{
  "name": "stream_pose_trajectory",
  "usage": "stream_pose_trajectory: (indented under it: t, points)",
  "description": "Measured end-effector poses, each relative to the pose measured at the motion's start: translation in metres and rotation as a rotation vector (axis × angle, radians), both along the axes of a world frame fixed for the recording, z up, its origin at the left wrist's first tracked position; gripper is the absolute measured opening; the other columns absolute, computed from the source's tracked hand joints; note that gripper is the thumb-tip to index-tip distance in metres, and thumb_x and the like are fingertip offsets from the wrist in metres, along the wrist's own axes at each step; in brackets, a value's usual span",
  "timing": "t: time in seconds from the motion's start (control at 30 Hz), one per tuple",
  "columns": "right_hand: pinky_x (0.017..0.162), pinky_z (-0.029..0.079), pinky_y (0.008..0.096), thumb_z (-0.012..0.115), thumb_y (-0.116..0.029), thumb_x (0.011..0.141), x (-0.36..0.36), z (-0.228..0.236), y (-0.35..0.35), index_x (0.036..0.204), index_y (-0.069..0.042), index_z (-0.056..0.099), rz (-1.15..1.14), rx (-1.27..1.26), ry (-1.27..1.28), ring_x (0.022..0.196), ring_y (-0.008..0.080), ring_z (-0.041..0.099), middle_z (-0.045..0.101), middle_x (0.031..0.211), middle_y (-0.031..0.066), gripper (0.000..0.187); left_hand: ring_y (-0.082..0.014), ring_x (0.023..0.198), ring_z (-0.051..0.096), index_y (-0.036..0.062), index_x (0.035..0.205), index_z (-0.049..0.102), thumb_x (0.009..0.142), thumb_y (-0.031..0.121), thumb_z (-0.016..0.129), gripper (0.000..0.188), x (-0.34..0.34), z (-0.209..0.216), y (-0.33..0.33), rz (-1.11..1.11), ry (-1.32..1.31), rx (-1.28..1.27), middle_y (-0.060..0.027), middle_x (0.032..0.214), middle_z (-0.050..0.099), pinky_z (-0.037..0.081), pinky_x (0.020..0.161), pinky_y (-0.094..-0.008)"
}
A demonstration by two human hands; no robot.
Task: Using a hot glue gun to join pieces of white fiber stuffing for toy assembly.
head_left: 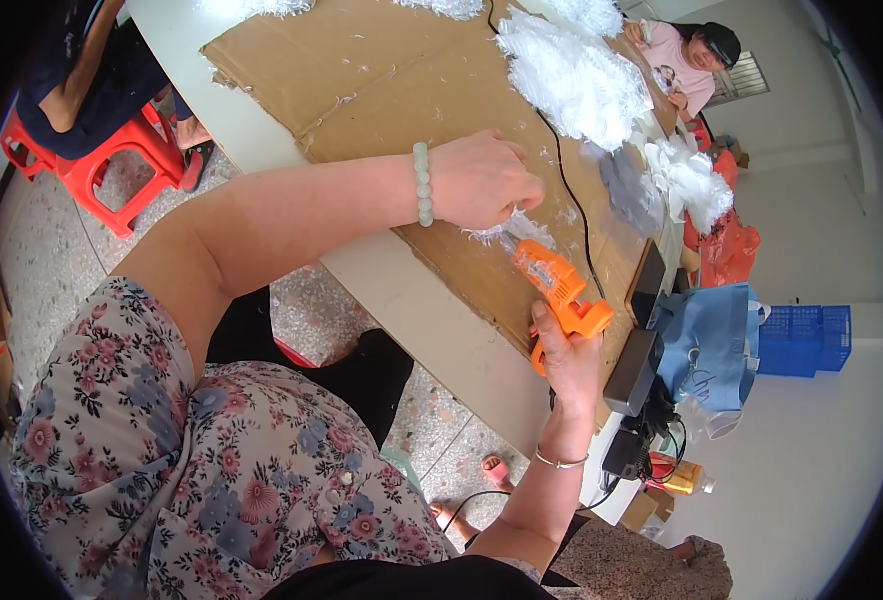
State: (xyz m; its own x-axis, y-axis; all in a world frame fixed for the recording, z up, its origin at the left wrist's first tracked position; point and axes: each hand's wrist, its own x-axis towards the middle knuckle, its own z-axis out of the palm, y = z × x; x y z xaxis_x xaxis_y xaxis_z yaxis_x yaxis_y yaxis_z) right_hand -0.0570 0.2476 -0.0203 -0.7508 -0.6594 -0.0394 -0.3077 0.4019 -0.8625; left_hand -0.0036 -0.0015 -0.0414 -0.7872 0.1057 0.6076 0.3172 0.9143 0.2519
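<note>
My right hand (568, 365) is wrapped round the handle of an orange hot glue gun (551, 275). The nozzle points up and left, close to a small white fringed tuft (531, 230). Above that tuft my left hand (486, 178), with a pale beaded bracelet at its wrist, is curled with its fingers bent downward. The tuft comes out from under these fingers, and the fingertips themselves are hidden. Both hands are over a sheet of brown cardboard (391, 110) scattered with white shreds.
A large heap of white fringed material (581, 85) lies beyond my hands. A black cable (571, 190) crosses the cardboard. Dark boxes (633, 372) and a blue bag (706, 340) stand at the right. One person in pink (676, 60) sits far right; another sits on a red stool (111, 180).
</note>
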Motion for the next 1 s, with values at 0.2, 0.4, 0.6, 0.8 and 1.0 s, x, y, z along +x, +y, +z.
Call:
stream_pose_trajectory:
  t: [0.2,0.4,0.6,0.8,1.0]
  points:
    - [0.051,0.04,0.0225,0.067,-0.027,0.082,0.0,0.012,-0.003,0.094,-0.003,0.059,-0.165,-0.093,-0.044,0.064,0.0074,0.053,0.058,0.073,0.0005,0.028,-0.0223,0.073,0.058,0.0082,0.083,0.049,0.072,-0.001,0.05,0.014,-0.008,-0.003,-0.01,-0.128,-0.109,0.374,-0.0024,0.065,0.058,0.045,0.063,-0.0349]
    - [0.06,0.043,0.0249,0.059,-0.032,0.087,-0.022,0.014,-0.016,0.086,-0.007,0.057,-0.314,-0.52,-0.213,0.065,0.0107,0.055,0.061,0.072,0.0045,0.025,-0.0245,0.072,0.059,0.0074,0.079,0.053,0.07,0.003,0.057,0.012,-0.004,0.006,-0.002,-0.123,-0.054,0.373,-0.0056,0.076,0.059,0.045,0.062,-0.0351]
    - [0.058,0.05,0.029,0.056,-0.031,0.089,-0.041,0.011,-0.048,0.082,-0.007,0.056,-0.317,-0.67,-0.374,0.065,0.0121,0.056,0.059,0.074,0.0045,0.025,-0.0246,0.076,0.055,0.0084,0.078,0.058,0.069,0.004,0.062,0.011,-0.001,0.008,0.01,0.023,0.182,0.138,-0.0055,0.078,0.056,0.045,0.067,-0.0345]
    - [0.06,0.052,0.031,0.057,-0.032,0.089,-0.055,-0.004,-0.063,0.083,-0.006,0.056,-0.359,-0.798,-0.43,0.066,0.0128,0.055,0.059,0.076,0.0054,0.026,-0.0227,0.082,0.054,0.0086,0.075,0.062,0.065,0.01,0.066,0.011,0.01,0.021,0.022,0.043,0.413,-0.107,-0.0035,0.08,0.057,0.043,0.081,-0.038]
    - [0.056,0.052,0.0287,0.057,-0.03,0.089,-0.057,-0.016,-0.064,0.084,-0.006,0.056,-0.298,-0.758,-0.407,0.065,0.012,0.054,0.059,0.077,0.0058,0.025,-0.0215,0.088,0.051,0.0085,0.073,0.06,0.062,0.012,0.072,0.017,0.017,0.01,0.031,-0.076,0.144,-0.284,-0.0023,0.078,0.054,0.038,0.09,-0.0389]
